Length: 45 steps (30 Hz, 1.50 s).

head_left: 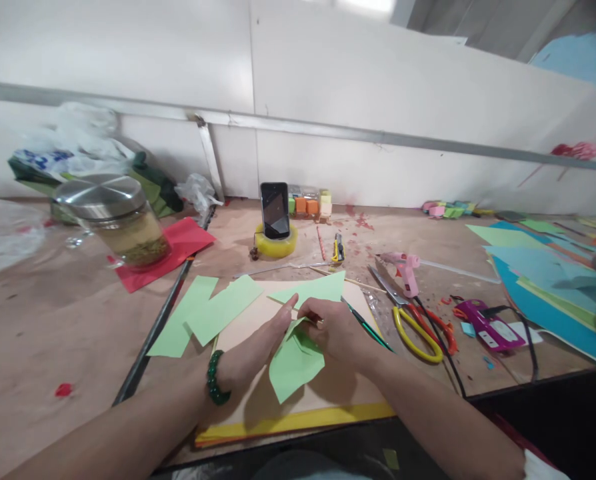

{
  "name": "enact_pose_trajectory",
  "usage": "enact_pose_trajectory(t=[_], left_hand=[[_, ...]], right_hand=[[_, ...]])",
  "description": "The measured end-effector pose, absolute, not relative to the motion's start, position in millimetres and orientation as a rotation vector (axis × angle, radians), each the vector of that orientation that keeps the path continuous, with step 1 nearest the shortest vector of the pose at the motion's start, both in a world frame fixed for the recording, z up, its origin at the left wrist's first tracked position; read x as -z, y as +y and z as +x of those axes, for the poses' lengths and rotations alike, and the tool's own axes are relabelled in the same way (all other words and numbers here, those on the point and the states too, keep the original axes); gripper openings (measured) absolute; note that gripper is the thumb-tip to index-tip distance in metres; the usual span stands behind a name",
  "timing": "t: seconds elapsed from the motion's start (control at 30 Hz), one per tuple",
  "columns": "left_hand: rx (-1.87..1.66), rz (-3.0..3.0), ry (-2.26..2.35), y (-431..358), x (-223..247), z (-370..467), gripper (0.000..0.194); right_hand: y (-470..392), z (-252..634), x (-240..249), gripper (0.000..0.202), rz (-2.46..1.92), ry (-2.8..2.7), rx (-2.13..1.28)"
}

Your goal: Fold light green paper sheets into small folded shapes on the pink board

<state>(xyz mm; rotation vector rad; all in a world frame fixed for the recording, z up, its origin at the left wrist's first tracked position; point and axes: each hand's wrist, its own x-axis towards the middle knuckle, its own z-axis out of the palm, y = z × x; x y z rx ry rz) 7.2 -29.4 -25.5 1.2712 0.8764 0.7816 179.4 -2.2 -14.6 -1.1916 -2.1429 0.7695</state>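
A folded light-green paper (295,365) is between my hands, above a stack of cream and yellow sheets (338,390). My right hand (337,330) pinches its upper edge, with the fingers curled in. My left hand (262,337), with a green bead bracelet at the wrist, lies along the paper's left side, its fingers stretched and together. Behind the hands is a pointed green piece (313,291). To their left, two more green strips (225,308) overlap. A dark green pen-like tool (368,327) rests right of my right hand.
Yellow-handled scissors (418,339), a pink glue gun (405,270) and a purple device (493,327) with a cable lie right. A phone (275,210) stands in a yellow tape roll (277,245). At left, a glass jar (128,233) sits on red paper (191,241). Coloured sheets (553,297) lie far right.
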Motion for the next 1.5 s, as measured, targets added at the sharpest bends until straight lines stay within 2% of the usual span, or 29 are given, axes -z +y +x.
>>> enact_pose_trajectory(t=[0.17, 0.3, 0.4, 0.5, 0.6, 0.67, 0.83, 1.03, 1.23, 1.4, 1.5], left_hand=[[-0.813, 1.148, 0.888, -31, 19, 7, 0.074], [-0.819, 1.036, 0.843, -32, 17, 6, 0.081], [-0.864, 0.960, 0.786, -31, 17, 5, 0.088], [-0.916, 1.050, 0.694, -30, 14, 4, 0.088], [-0.918, 1.240, 0.637, -30, 10, 3, 0.077], [-0.897, 1.344, 0.680, -31, 8, 4, 0.068], [-0.900, 1.558, 0.861, -34, 8, 9, 0.062], [-0.970, 1.572, 1.162, -37, 11, 14, 0.035], [-0.918, 1.552, 1.304, -26, 10, 1, 0.010], [-0.660, 1.810, 1.290, -23, -2, -2, 0.016], [-0.400, 2.049, 1.362, -27, -8, -1, 0.023]], right_hand=[[-4, 184, 8, 0.031, -1.137, -2.182, -0.867], [-3, 185, 8, 0.024, -1.132, -2.149, -0.867], [0, 184, 10, 0.027, -1.169, -1.989, -0.827], [5, 184, 11, 0.015, -1.199, -1.868, -0.802], [7, 184, 11, 0.002, -1.235, -1.828, -0.793], [6, 183, 12, 0.005, -1.239, -1.813, -0.793], [2, 177, 20, 0.008, -1.220, -1.790, -0.831], [-3, 173, 20, 0.018, -1.242, -1.942, -0.832], [-3, 175, 10, 0.015, -1.251, -2.047, -0.862], [-3, 181, -2, 0.044, -1.126, -1.893, -0.961], [-5, 183, -5, 0.044, -1.088, -1.890, -1.014]])
